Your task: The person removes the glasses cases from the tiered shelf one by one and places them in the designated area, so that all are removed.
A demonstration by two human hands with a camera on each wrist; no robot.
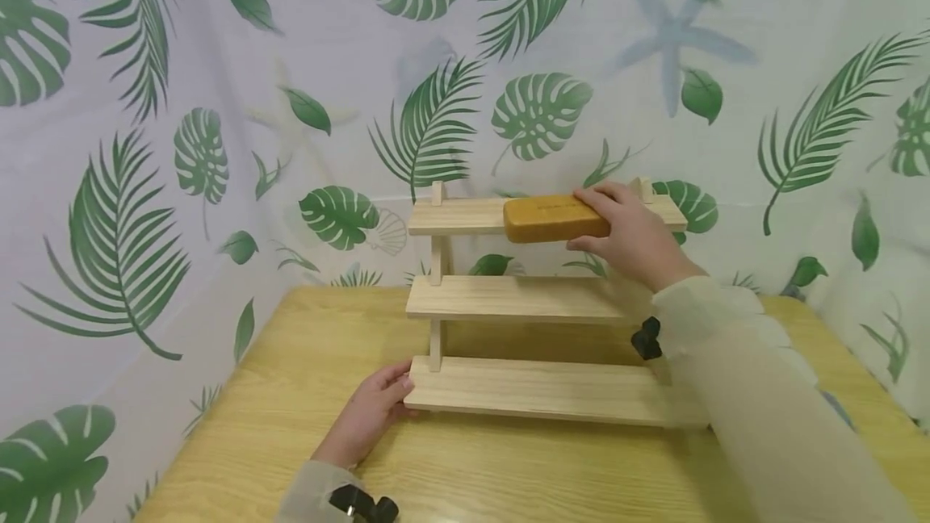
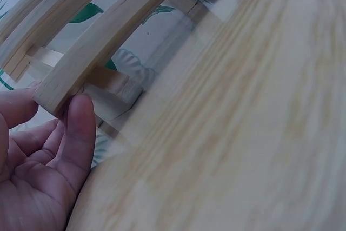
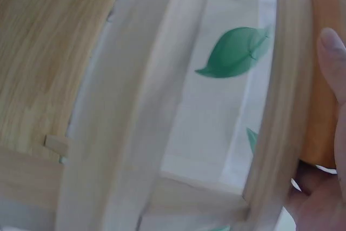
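Observation:
A three-tier rack of pale wood stands on the table. At the left end of its bottom board, my left hand pinches the corner. The left wrist view has the thumb against one face of that board. My right hand holds an orange-brown, round-edged oblong case or block by its right part, at the top board. Up close in the right wrist view, the thumb lies along the orange-brown piece. Whether its underside touches the board is hard to tell.
Several pale rounded objects sit to the right of the rack, partly hidden by the right sleeve. Behind the wood-grain table hangs a white leaf-print cloth. Each wrist carries a black mount.

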